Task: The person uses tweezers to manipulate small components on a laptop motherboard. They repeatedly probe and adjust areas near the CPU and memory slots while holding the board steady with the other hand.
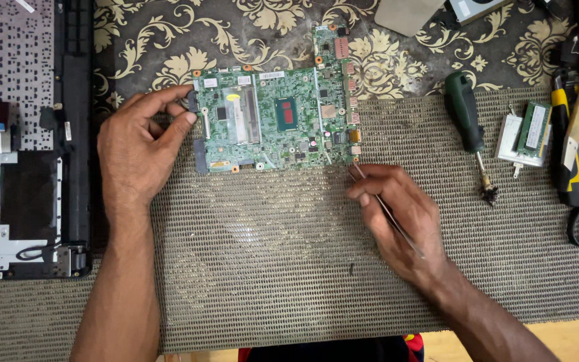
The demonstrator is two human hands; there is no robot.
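The green circuit board (pixel 276 121) lies flat on the bench (pixel 269 268) just ahead of both hands, its long axis running left to right. The left hand (pixel 139 147) pinches its left edge between thumb and forefinger, while the right hand (pixel 400 214) grips thin metal tweezers (pixel 387 211) (tip at the board's lower right corner). Bare mesh mat (pixel 269 295) lies toward the person; a green-handled screwdriver (pixel 467 121) lies well apart to the right.
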